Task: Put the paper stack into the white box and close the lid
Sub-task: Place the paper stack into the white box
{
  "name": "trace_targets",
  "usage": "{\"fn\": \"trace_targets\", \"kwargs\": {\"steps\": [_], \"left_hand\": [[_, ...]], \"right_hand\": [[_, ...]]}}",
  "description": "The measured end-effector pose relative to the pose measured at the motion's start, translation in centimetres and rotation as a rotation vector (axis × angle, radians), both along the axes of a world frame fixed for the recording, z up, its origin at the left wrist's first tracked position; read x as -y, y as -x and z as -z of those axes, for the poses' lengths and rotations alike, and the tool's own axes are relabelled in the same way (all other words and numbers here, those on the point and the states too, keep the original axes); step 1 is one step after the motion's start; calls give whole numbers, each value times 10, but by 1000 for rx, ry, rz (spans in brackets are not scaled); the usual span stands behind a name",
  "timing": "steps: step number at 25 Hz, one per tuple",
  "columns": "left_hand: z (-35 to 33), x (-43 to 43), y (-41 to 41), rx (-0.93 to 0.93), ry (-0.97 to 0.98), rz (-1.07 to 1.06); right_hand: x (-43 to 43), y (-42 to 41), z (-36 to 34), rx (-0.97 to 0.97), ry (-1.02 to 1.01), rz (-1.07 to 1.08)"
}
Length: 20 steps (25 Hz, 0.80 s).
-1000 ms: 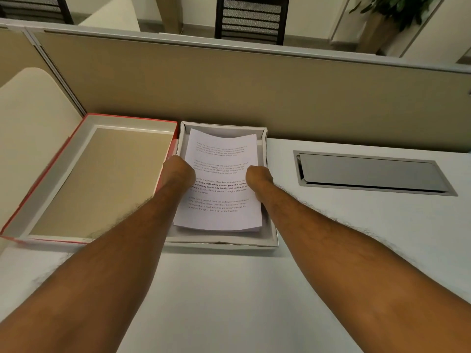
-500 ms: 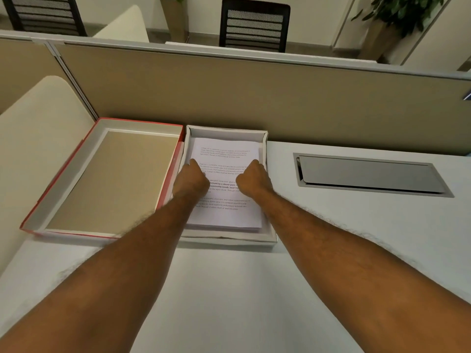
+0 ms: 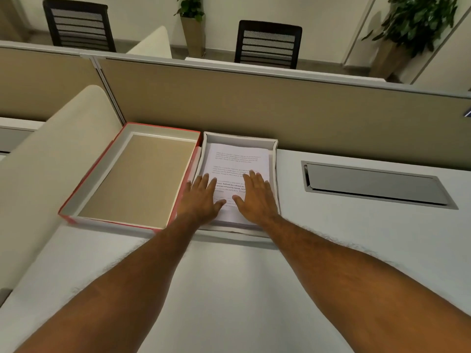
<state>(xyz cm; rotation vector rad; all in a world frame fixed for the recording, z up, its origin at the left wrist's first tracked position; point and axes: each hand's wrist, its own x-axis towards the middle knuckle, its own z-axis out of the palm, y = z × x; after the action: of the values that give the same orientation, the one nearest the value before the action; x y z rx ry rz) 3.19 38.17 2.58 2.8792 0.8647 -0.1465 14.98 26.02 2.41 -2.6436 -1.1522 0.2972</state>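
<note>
The paper stack (image 3: 238,159), white with printed text, lies flat inside the white box (image 3: 275,159) against the desk partition. My left hand (image 3: 202,200) rests palm down on the stack's near left part, fingers spread. My right hand (image 3: 254,197) lies flat on the near right part, fingers spread too. Neither hand grips anything. The lid (image 3: 137,179), red outside with a tan inner face, lies upturned on the desk, touching the box's left side.
A grey cable hatch (image 3: 374,184) is set into the white desk to the right. A tan partition (image 3: 254,105) runs behind the box. A cream curved panel (image 3: 51,154) stands at the left. Chairs and plants are beyond.
The paper went from held, slightly curled, above the box to lying flat in it. Both hands opened from a pinching hold to flat palms pressing on top.
</note>
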Motion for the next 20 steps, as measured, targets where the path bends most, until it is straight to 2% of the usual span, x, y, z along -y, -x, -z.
{"fn": "trace_targets", "kwargs": {"steps": [4, 12, 17, 20], "left_hand": [[2, -8, 31, -10, -43, -20], [9, -55, 121, -4, -100, -129], [11, -98, 183, 40, -102, -301], [10, -121, 210, 42, -90, -440]], "right_hand": [[-10, 21, -4, 59, -2, -40], [-38, 79, -3, -3, 3, -168], [-71, 124, -5, -28, -56, -318], [-88, 143, -3, -11, -8, -438]]}}
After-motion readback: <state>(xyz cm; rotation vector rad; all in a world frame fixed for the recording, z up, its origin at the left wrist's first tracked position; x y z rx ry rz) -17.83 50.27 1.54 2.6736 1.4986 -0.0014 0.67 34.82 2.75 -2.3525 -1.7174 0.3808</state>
